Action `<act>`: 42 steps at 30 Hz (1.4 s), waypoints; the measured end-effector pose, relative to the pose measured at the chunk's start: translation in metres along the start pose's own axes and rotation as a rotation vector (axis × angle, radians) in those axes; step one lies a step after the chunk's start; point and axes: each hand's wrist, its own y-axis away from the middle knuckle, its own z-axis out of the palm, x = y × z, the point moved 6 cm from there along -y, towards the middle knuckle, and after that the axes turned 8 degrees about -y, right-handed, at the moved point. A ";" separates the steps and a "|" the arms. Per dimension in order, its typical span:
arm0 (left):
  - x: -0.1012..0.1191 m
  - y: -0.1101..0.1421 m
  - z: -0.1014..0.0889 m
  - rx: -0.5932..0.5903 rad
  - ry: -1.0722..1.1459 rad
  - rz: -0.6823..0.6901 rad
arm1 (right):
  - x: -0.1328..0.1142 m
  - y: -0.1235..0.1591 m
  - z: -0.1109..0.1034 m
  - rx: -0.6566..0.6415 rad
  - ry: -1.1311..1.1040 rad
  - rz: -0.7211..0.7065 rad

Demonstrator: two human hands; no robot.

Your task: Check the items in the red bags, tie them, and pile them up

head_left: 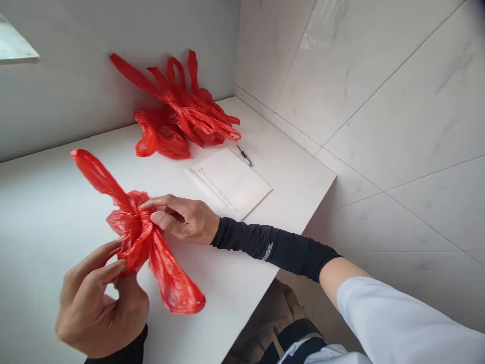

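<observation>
On the far left, at the upper edge, part of a pale flat panel (15,43) shows against a grey wall (83,86). Below lies a white tabletop (34,217), reaching from the left edge to a corner right of centre.

At lower left, the left hand (102,303), with a black cuff (123,351) at its wrist, pinches the lower left side of a crumpled red plastic bag (138,235) between thumb and fingers. The bag is just above or on the near part of the tabletop; I cannot tell which. Its middle is bunched and twisted; one long loop points to the upper left, and a wider, puffed end hangs toward the lower right.

Behind it, against the grey wall, sits a heap of red plastic bags (189,114), some handles sticking upward. Right of the held bag, the right hand (189,220) grips the bunched middle between thumb and curled fingers. A black arm sleeve (273,246) with a small grey logo covers the forearm.

Beyond this wrist lies a sheet of white paper (237,182) with a line of small writing, too small to read. A slim black and silver pen-like object (245,157) rests just beside its far right edge. Farther right are a white shirt sleeve (401,313) and a marbled tile wall (379,111).
</observation>
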 end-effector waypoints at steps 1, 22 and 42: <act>0.015 0.003 0.000 0.009 0.002 0.100 | 0.000 0.000 -0.001 0.019 -0.002 0.004; 0.029 0.022 -0.009 -0.224 -0.050 -0.146 | -0.002 0.020 0.016 -0.078 -0.137 0.158; 0.037 0.023 -0.017 -0.260 -0.035 -0.206 | 0.006 0.026 0.023 -0.158 -0.011 0.198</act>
